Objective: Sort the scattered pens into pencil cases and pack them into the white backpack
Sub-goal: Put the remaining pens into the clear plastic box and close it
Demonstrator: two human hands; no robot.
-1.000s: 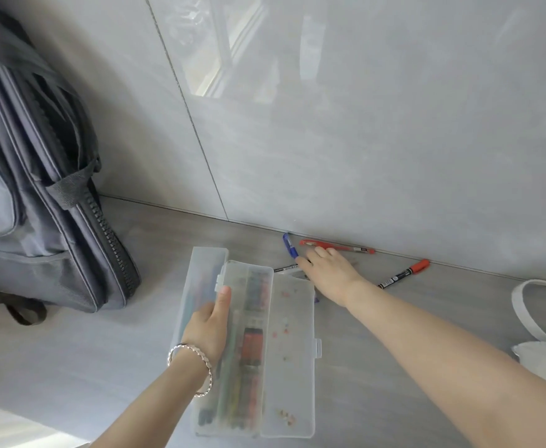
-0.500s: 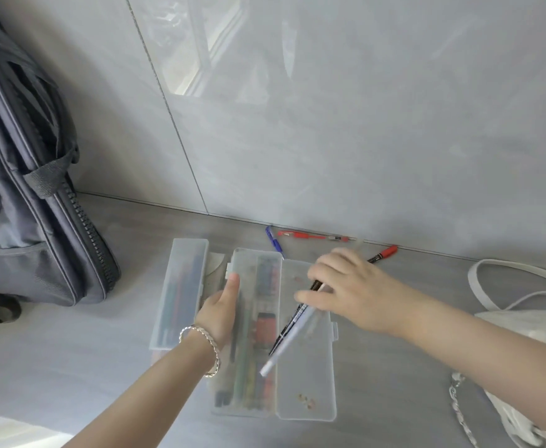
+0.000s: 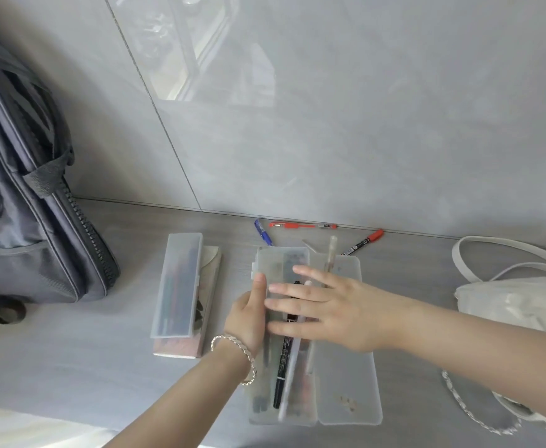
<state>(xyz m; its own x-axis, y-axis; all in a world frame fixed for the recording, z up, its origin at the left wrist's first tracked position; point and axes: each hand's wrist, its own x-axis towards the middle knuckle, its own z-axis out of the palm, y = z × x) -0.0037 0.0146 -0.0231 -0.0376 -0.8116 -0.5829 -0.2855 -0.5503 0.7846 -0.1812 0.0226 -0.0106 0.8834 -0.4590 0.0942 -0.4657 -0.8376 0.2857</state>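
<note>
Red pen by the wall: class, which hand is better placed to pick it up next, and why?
Right, probably. The right hand lies flat over the open case, nearer the red pen; the left hand steadies the case's left edge.

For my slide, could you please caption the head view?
Right hand presses pens into the open clear case, left hand steadying it.

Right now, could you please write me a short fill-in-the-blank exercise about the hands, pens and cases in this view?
1. The bracelet is worn on the ____ wrist.
2. The pencil case under the flat right hand has its lid ____.
3. The pen lying along the foot of the wall is coloured ____.
4. The grey backpack stands to the ____ of the closed pencil case.
Missing words: left; open; red; left.
</note>
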